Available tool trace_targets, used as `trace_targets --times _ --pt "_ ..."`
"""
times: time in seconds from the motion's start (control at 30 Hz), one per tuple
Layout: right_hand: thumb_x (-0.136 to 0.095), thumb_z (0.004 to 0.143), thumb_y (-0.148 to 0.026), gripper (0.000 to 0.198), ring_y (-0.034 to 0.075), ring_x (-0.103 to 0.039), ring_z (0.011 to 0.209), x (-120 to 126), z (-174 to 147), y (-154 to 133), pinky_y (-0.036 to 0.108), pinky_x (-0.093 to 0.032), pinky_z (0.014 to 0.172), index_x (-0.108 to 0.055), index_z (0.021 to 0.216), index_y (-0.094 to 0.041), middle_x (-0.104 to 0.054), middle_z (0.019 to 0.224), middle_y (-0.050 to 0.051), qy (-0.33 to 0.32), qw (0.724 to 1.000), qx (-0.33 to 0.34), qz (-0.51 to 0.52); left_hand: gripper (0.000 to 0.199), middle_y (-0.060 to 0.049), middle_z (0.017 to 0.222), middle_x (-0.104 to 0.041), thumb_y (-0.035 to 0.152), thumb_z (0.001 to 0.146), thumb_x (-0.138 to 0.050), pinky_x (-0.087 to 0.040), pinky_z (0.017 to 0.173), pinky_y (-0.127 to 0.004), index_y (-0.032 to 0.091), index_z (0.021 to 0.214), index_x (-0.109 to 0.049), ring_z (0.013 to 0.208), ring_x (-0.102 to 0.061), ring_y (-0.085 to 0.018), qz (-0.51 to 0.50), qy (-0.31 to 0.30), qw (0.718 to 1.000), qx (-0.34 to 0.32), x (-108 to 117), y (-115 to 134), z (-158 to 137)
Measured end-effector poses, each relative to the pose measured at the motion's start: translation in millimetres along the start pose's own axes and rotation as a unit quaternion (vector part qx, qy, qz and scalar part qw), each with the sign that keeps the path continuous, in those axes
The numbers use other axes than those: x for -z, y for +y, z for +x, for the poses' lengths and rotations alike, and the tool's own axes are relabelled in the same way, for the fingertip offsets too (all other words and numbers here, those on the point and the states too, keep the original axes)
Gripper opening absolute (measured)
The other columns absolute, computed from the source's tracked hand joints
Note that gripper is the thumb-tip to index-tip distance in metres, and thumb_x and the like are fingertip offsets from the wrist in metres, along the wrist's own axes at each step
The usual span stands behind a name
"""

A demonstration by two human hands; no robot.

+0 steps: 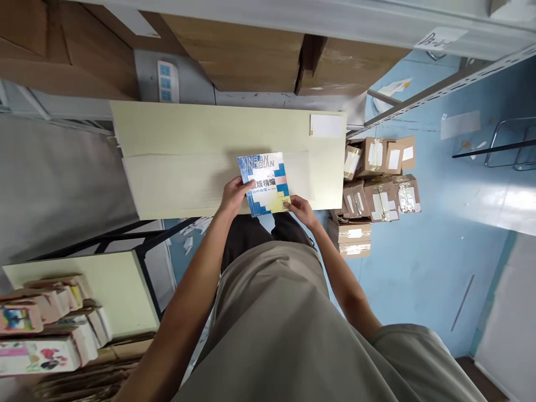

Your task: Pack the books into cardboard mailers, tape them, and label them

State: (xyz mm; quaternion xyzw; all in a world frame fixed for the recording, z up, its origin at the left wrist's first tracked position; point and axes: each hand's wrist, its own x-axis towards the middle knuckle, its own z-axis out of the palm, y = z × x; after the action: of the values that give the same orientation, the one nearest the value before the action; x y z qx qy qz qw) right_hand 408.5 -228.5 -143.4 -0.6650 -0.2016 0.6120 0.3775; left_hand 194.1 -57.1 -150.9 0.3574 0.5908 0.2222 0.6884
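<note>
A blue and white paperback book (268, 190) with "XINBAN JINGBIAN" and Chinese lettering on its cover is held near the front edge of a pale yellow table (176, 131). My left hand (235, 194) grips its left side, thumb on the cover. At the lower right corner, my right hand (301, 209) pinches the book between thumb and fingers. The fingers beneath the book are hidden. Under and around the book lies a whitish translucent sheet (176, 178). A white label pad (326, 125) is at the table's far right.
Large cardboard boxes (247, 53) stand on a shelf beyond the table. Several taped parcels (381, 201) are piled on the blue floor at right. A side table (121, 285) at lower left holds stacked books (46, 312). A sticker sheet (168, 82) lies near the boxes.
</note>
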Motion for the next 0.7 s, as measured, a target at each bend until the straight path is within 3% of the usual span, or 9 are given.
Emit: trace_targets --times 0.23,0.4,0.57,0.7 --pt "-0.070 0.107 -0.042 0.020 0.020 -0.078 0.099 10 18 5 0.029 -0.061 0.095 -0.075 0.110 -0.024 -0.086 0.108 0.004 0.044 0.975 0.015 -0.219 0.045 -0.011 0.101 -0.085 0.046 0.066 -0.100 -0.062 0.091 -0.036 0.016 0.096 -0.082 0.102 -0.078 -0.028 0.057 0.051 0.997 -0.033 -14 -8 24" --pt "-0.072 0.110 -0.036 0.016 0.023 -0.080 0.102 6 28 3 0.031 -0.059 0.094 -0.078 0.116 -0.023 -0.088 0.111 0.006 0.061 0.940 -0.026 -0.335 0.029 -0.008 0.094 -0.083 0.036 0.074 -0.094 -0.062 0.092 -0.035 0.017 0.089 -0.079 0.101 -0.079 -0.028 0.102 0.098 0.990 -0.024 -17 -19 35" --pt "-0.070 0.113 -0.036 0.016 0.026 -0.083 0.105 14 22 -4 0.032 -0.060 0.095 -0.080 0.118 -0.025 -0.088 0.115 0.008 0.060 0.929 -0.015 -0.365 0.024 -0.007 0.093 -0.083 0.030 0.072 -0.092 -0.062 0.095 -0.036 0.016 0.088 -0.081 0.103 -0.078 -0.028 0.080 0.109 0.991 -0.017 -17 -22 47" --pt "-0.056 0.120 -0.041 0.031 0.025 -0.082 0.103 37 9 -10 0.034 -0.061 0.098 -0.076 0.134 -0.021 -0.083 0.133 0.014 0.191 0.908 0.025 -0.373 0.022 -0.005 0.089 -0.081 0.025 0.069 -0.092 -0.064 0.092 -0.036 0.015 0.085 -0.081 0.098 -0.078 -0.026 0.070 0.123 0.990 0.002 -14 -23 54"
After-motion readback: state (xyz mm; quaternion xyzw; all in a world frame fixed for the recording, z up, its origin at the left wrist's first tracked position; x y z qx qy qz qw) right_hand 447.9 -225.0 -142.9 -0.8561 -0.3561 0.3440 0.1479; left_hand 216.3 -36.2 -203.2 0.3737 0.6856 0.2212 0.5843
